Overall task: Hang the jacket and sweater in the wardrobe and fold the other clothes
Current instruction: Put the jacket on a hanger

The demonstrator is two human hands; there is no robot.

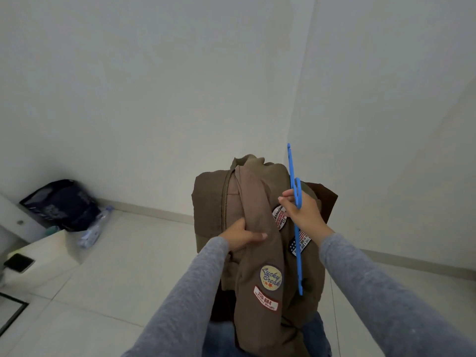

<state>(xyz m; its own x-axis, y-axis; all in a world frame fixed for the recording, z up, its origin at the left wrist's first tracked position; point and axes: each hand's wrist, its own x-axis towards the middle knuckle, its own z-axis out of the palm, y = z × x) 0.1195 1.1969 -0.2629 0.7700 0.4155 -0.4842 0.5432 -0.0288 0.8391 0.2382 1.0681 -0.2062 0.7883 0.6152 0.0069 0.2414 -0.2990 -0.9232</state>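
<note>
Held up in mid-air, well above the floor and before a room corner: an olive-brown jacket (257,253), bunched and hanging long. Gripped at a fold near its middle by the left hand (242,237), fingers (258,237) curled into the cloth. Just beside it, against the jacket's chest, the right hand (301,210) closed round a blue plastic hanger (298,261), hook pointing up past the collar, one arm slanting down across the front. Behind the jacket, a dark maroon garment (325,199) showing at the right shoulder. Below, blue denim (219,338) at the bottom edge. Grey sleeves on both arms.

Underneath, large pale floor tiles (116,279) edged by a low skirting; plain white walls (154,86) meeting in the corner. At the far left, against the wall, a dark bag (61,204) with a clear plastic bottle (95,228) lying beside it. Nearer, a white bench (43,247) with a dark phone (19,262) flat on it.

On the jacket itself: a zip running down the left side, and sewn patches, among them a round yellow "Lucky Break", a red-edged strip reading "250-864", a flag patch, and an oval one partly under the right hand.
</note>
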